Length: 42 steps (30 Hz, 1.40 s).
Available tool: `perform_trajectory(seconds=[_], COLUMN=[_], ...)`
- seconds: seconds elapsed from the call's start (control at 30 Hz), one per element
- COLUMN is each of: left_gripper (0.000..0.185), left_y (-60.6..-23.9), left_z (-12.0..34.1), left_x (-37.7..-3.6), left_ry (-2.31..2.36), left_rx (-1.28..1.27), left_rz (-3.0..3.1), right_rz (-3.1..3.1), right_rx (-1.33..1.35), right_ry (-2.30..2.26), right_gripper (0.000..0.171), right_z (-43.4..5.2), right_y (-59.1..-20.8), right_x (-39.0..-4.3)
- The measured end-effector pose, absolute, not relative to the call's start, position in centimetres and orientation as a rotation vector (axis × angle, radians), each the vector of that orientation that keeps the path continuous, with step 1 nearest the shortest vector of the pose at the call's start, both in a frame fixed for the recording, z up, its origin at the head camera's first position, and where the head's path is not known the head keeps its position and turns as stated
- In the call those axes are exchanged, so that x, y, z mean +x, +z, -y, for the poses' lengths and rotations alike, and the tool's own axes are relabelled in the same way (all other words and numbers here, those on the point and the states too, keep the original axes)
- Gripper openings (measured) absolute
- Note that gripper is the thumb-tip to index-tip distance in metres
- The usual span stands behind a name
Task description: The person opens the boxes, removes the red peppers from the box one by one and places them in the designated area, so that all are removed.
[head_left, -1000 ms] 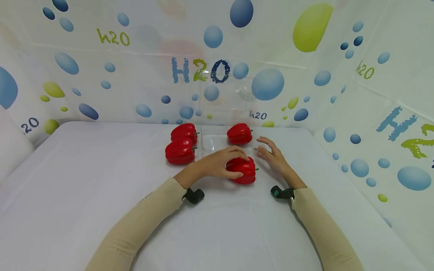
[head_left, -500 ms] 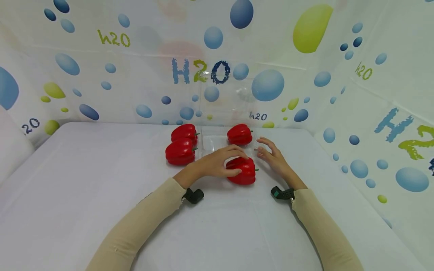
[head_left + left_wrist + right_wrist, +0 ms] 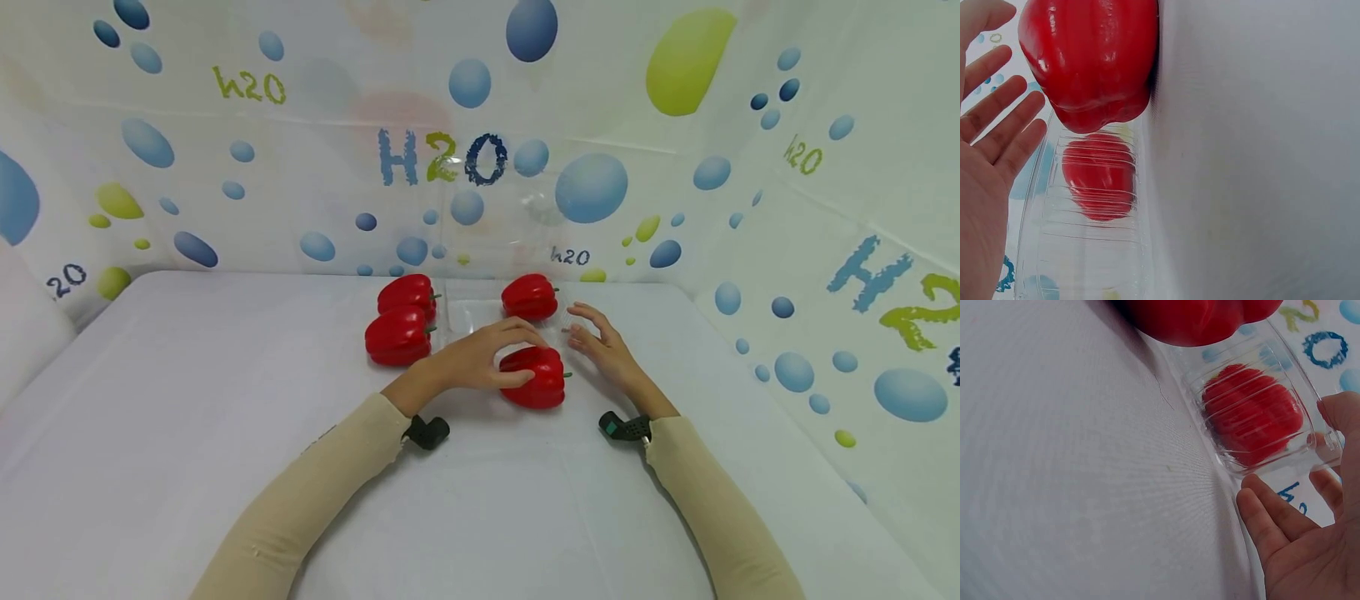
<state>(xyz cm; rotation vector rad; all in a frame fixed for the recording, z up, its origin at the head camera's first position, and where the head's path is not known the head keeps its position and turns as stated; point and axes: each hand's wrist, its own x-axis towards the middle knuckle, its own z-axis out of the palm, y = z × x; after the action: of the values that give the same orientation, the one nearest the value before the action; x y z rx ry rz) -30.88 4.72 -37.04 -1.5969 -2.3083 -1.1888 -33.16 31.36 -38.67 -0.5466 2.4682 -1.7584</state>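
Note:
A red bell pepper lies on its side on the white table, in front of a clear plastic container. My left hand arches over this pepper. In the left wrist view its fingers are spread and nearly straight, with a gap between them and the pepper. Another red bell pepper lies inside the container, at the back right. My right hand is at the container's right side; thumb and index finger appear to pinch its rim, while the lower fingertips lie near its wall.
Two more red bell peppers, one nearer and one behind it, lie just left of the container. Its transparent lid stands upright behind it against a printed curtain. The white table extends on both sides.
My left thumb and fingers have lifted slightly along the front pepper. The right hand, the container and the peppers stay where they were.

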Motion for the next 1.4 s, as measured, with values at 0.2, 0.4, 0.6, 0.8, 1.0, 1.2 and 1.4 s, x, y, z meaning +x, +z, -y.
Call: perform_trajectory(seconds=[0.2, 0.4, 0.6, 0.8, 1.0, 1.2, 1.4], left_gripper=[0.042, 0.041, 0.042, 0.040, 0.038, 0.037, 0.039], left_y=[-37.0, -37.0, -36.6, -36.4, -36.3, -36.2, -36.3], left_z=[-4.7, -4.5, -4.4, -4.7, -4.8, -4.9, -5.3], left_x=[-31.0, -31.1, -31.0, -31.2, -31.7, -32.3, -33.1], left_ry=[-1.220, -1.231, -1.217, -1.214, -1.191, -1.189, -1.173], left_rx=[-1.573, -1.542, -1.509, -1.490, -1.454, -1.395, -1.371], left_rz=[2.288, 2.298, 2.316, 2.308, 2.313, 2.330, 2.324], right_rz=[-2.471, -2.441, -2.448, -2.439, -2.444, -2.471, -2.449], right_rx=[-0.557, -0.556, -0.550, -0.537, -0.548, -0.569, -0.550], right_ry=[-1.731, -1.752, -1.743, -1.768, -1.783, -1.776, -1.784], right_gripper=[0.048, 0.049, 0.050, 0.050, 0.049, 0.052, 0.049], right_z=[-30.8, -30.7, -30.8, -31.1, -32.0, -32.2, -31.6], right_y=[-37.4, -37.5, -37.8, -38.1, -40.0, -40.2, -38.3], right_x=[-32.1, -32.1, -32.2, -32.7, -34.4, -34.6, -33.1])
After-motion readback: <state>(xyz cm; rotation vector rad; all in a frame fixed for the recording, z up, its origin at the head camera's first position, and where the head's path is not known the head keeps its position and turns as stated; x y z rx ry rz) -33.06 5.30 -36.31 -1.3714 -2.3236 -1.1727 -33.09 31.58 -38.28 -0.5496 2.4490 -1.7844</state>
